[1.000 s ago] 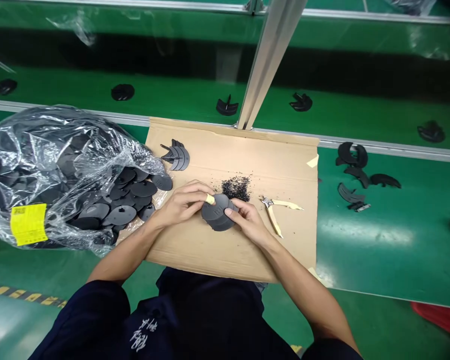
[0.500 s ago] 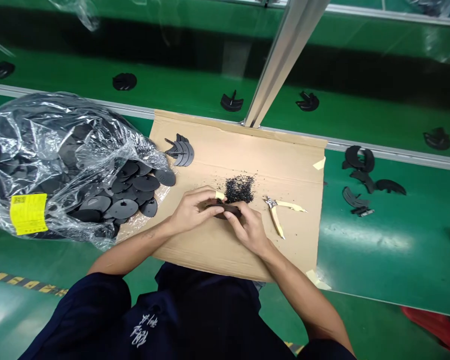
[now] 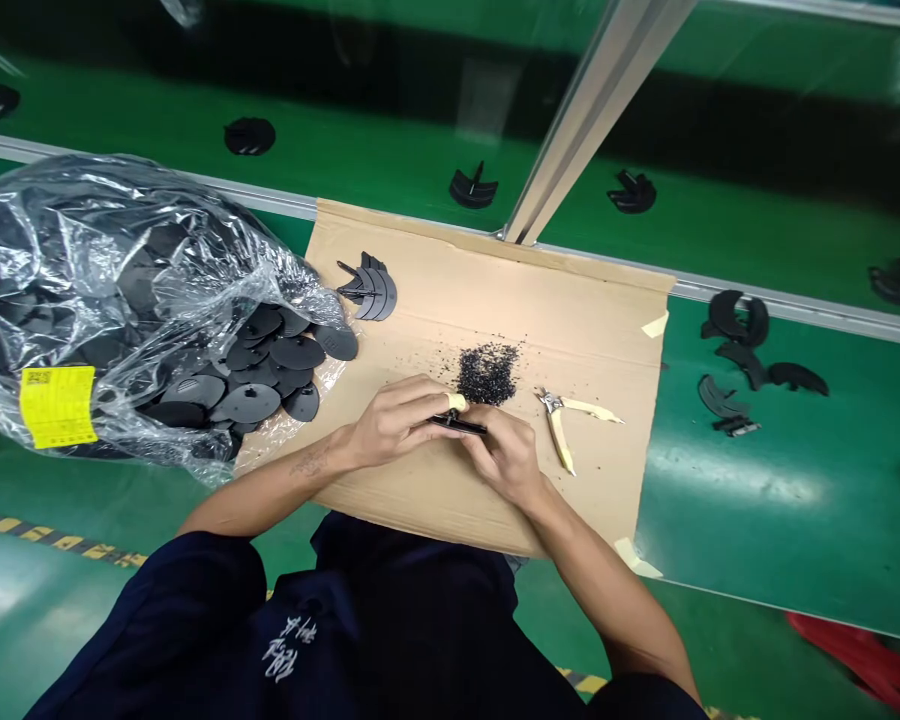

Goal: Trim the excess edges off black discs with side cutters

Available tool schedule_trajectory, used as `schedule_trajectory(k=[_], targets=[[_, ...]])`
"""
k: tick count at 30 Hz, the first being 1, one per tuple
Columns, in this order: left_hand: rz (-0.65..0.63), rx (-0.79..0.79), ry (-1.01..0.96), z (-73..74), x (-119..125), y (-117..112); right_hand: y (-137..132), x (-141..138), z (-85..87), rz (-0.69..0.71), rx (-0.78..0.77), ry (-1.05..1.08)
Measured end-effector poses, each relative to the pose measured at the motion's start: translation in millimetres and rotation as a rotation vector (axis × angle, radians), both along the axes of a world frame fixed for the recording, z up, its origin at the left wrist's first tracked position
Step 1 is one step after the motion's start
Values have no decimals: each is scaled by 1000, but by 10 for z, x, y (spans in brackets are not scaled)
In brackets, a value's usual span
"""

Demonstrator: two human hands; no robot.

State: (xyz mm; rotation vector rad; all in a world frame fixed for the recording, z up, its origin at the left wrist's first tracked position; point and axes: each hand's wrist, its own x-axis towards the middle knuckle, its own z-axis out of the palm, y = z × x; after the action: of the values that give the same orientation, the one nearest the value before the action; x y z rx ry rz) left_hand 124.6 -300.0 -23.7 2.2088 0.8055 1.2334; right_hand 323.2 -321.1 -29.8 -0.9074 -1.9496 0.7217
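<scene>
The black part (image 3: 461,425) is edge-on above the near half of the cardboard (image 3: 570,300), fingers of the left hand (image 3: 397,424) and right hand (image 3: 508,455) pinching its opposite ends. Black crumbs (image 3: 487,373) lie just beyond. Cutters (image 3: 553,403) rest to the right, spread. Left: a plastic bag (image 3: 112,270), black discs (image 3: 251,403) at its mouth.

Left hand (image 3: 399,424) curled | right hand (image 3: 505,450) curled | forearms (image 3: 270,492) angled inward
</scene>
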Motion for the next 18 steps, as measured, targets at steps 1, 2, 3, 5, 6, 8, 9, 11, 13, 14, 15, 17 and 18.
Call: schedule_trajectory(k=[1, 2, 3, 5, 6, 8, 9, 11, 13, 14, 15, 17, 18], targets=[[-9, -7, 3, 0, 0, -1, 0, 2, -5, 9, 9, 0], [-21, -22, 1, 1, 0, -3, -2, 5, -12, 16, 19, 0], [-35, -39, -5, 3, 0, -5, -5, 7, -20, 23, 28, -1], [-61, -71, -24, 4, -1, -10, -14, 11, -41, 33, 30, -6], [-70, -83, -32, 2, -1, -13, -20, 12, -53, 35, 22, -12], [-70, -91, -49, -9, -2, -20, -32, 15, -77, 33, -5, -28], [-64, -86, -58, -16, -3, -24, -36, 16, -87, 32, -22, -36], [-54, -78, -66, -25, -3, -32, -42, 16, -100, 32, -53, -41], [-48, -83, -67, -19, -1, -42, -43, 15, -101, 34, -74, -34], [-43, -91, -69, -10, 2, -47, -41, 13, -96, 35, -80, -30], [-34, -100, -73, 1, 5, -53, -39, 10, -88, 37, -82, -24], [-13, -105, -90, 26, 13, -62, -32, 4, -67, 45, -78, -12], [-5, -103, -93, 35, 16, -65, -28, 2, -56, 48, -70, -5]])
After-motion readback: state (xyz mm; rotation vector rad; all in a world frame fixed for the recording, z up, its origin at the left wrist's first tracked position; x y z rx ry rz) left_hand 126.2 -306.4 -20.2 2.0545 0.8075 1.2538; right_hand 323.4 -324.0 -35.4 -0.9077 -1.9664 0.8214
